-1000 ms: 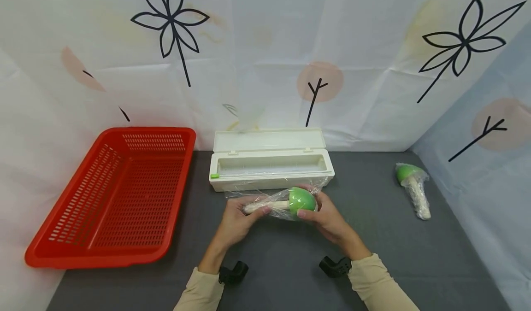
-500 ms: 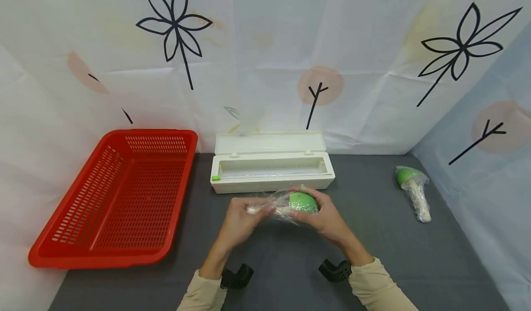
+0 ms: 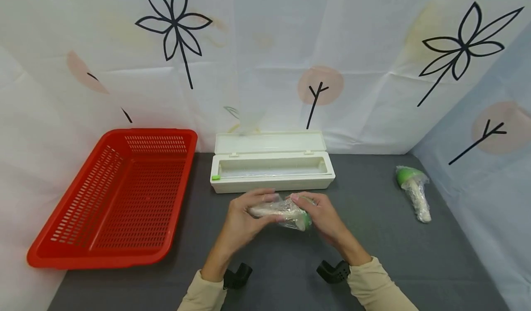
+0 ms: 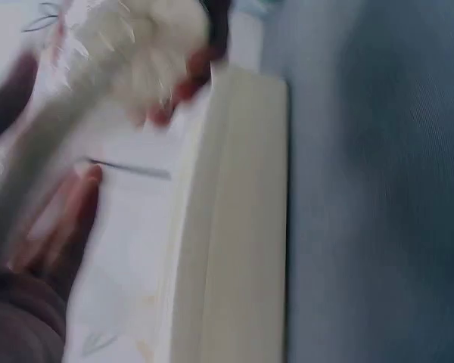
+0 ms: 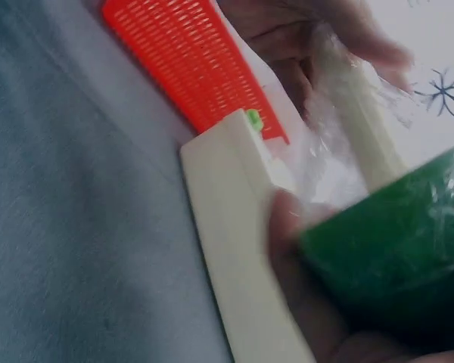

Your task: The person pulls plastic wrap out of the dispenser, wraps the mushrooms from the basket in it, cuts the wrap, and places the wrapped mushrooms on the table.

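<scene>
Since a moment ago I have rolled the toy mushroom over between my palms, so its green cap, which faced up and showed broadly, is now mostly tucked under my right fingers, and more cling film lies gathered over the stem. My left hand curls round the pale stem end, fingers over the top and thumb below. My right hand curls round the cap end; the right wrist view shows the cap pressed against my thumb, with film crinkled across it. Both hands are clamped on the same wrapped toy, so neither is nearer than the other. Its long axis runs left to right across my front, stem toward my left and cap toward my right, held just above the grey table.

Just beyond my knuckles sits the cream cling-film dispenser box, parallel to the toy, its lid open and tipped back toward the wall; I see a trough inside but cannot make out the roll itself. To my left, well apart, stands the red perforated basket, with nothing in it that I can see. Far to my right lies another green-capped mushroom, already in film, cap toward the wall.
</scene>
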Demonstrator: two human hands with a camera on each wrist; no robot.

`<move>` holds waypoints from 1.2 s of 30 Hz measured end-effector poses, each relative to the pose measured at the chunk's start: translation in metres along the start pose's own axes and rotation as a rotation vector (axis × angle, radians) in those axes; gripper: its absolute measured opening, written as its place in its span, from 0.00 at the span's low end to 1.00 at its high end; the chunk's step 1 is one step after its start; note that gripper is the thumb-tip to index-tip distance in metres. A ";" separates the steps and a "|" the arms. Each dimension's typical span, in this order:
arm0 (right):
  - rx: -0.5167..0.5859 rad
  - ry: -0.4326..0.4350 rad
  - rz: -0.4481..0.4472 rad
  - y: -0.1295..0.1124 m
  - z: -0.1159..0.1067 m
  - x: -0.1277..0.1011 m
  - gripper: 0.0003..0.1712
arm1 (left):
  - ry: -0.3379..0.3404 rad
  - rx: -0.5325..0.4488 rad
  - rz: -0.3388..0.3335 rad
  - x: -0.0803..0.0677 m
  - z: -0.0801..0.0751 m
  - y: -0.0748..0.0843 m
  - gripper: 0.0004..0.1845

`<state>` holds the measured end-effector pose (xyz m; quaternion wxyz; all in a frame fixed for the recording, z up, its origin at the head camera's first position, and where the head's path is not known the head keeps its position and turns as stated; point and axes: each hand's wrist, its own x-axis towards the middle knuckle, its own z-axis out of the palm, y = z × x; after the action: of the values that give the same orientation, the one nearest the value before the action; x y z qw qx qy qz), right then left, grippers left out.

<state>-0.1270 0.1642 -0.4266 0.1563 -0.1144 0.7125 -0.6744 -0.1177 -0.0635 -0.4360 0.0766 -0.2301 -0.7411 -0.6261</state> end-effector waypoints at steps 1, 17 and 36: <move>0.034 -0.012 0.032 0.000 -0.001 0.000 0.23 | -0.006 0.035 0.064 0.000 0.000 -0.001 0.20; 0.094 0.013 0.013 -0.003 -0.001 0.003 0.25 | -0.014 0.088 0.197 0.003 -0.001 -0.009 0.14; -0.392 0.141 -0.160 0.001 0.002 0.000 0.23 | 0.072 0.161 0.104 0.003 0.006 -0.008 0.15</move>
<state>-0.1260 0.1626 -0.4279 0.0267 -0.1514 0.8277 -0.5397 -0.1224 -0.0574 -0.4432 0.1540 -0.2387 -0.7728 -0.5676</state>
